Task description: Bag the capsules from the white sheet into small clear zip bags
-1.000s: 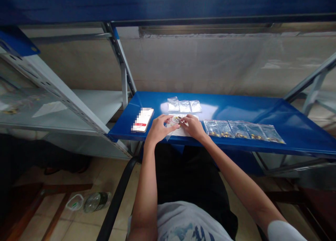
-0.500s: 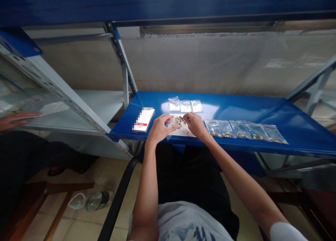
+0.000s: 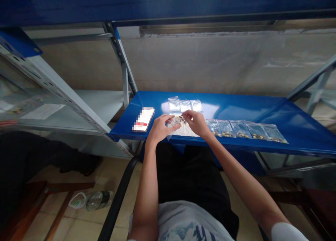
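Observation:
My left hand (image 3: 162, 127) rests at the front of the blue shelf, its thumb and fingers apart in a C shape beside small loose parts (image 3: 181, 119). These are dark, metallic and yellow, too small to name, and lie on a whitish sheet (image 3: 186, 130). A clear plastic edge shows under the left hand; I cannot tell whether it is a bag. From the right, my right hand (image 3: 197, 122) reaches over the parts with its fingertips drawn together. What sits in that pinch is hidden.
Flat clear bags (image 3: 184, 105) lie behind my hands. To the right, several zip bags (image 3: 240, 129) with yellow and brown parts form a row. A phone (image 3: 144, 120) lies left. A person's hand (image 3: 7, 122) and a paper (image 3: 43, 111) are at the neighbouring shelf (image 3: 91, 106).
My right hand has risen slightly over the parts, while my left hand stays almost still. The other person's hand at far left has moved left, and the paper there has shifted left.

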`<state>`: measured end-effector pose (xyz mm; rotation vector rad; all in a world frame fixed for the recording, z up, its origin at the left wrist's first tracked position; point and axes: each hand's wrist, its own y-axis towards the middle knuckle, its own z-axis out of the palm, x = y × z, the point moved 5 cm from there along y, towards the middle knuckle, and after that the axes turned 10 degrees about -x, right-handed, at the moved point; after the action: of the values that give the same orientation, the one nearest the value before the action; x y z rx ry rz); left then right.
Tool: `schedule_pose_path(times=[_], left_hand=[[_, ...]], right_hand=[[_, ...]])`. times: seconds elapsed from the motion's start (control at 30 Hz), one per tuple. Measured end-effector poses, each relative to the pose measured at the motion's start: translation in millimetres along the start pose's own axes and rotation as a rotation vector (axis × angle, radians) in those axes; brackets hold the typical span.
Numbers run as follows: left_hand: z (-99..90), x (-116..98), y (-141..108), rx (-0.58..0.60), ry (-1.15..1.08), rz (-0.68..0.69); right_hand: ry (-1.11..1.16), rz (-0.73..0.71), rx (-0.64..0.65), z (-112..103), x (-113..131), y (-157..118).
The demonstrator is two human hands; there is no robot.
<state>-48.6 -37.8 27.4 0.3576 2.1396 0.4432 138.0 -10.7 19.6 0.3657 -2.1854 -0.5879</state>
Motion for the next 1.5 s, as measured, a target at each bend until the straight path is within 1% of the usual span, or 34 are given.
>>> schedule_pose_path(times=[0.13, 0.2, 0.37, 0.53, 0.63, 0.73, 0.83, 0.9, 0.97, 1.07, 1.13, 1.2, 1.27, 1.37, 1.5], left_hand=[[-4.0, 4, 0, -0.029, 0.009, -0.023], [-5.5, 5, 0, -0.037, 0.005, -0.035], [-6.7, 5, 0, -0.042, -0.002, -0.051], [-6.4, 6, 0, -0.035, -0.01, -0.051], [-5.7, 8, 0, -0.029, -0.006, -0.051], [-5.1, 8, 1, -0.024, 0.006, -0.054], [-4.3, 4, 0, -0.002, -0.006, -0.076], [-3.1, 0, -1, 0.024, -0.02, -0.088], [-1.1, -4, -2, 0.053, -0.03, -0.089], [2.7, -7, -2, 0.087, -0.05, -0.071], [4.0, -8, -1, 0.087, -0.056, -0.055], [3.9, -8, -1, 0.075, -0.052, -0.043], [2.8, -8, -1, 0.063, -0.043, -0.037], [0.1, -7, -1, 0.038, -0.022, -0.032], [-1.7, -5, -1, 0.029, -0.001, -0.033]], right_hand=[[-0.099, -0.068, 0.133, 15, -8, -7], [-0.123, -0.11, 0.176, 22, -9, -11], [-0.184, -0.126, 0.228, 34, -16, -18], [-0.23, -0.146, 0.249, 38, -20, -18], [-0.22, -0.144, 0.22, 34, -19, -15], [-0.153, -0.079, 0.123, 19, -17, -8], [-0.018, -0.006, 0.039, 4, -12, -2], [0.102, 0.002, 0.057, -2, -4, -2], [0.188, -0.013, 0.118, -3, 5, -3], [0.198, -0.034, 0.182, -4, 13, -4], [0.189, -0.041, 0.184, -5, 12, -3], [0.194, -0.029, 0.157, -5, 6, -2], [0.161, 0.005, 0.118, -3, -3, -1], [0.002, 0.036, 0.099, 9, -17, -5], [-0.206, -0.063, 0.16, 27, -23, -15]])
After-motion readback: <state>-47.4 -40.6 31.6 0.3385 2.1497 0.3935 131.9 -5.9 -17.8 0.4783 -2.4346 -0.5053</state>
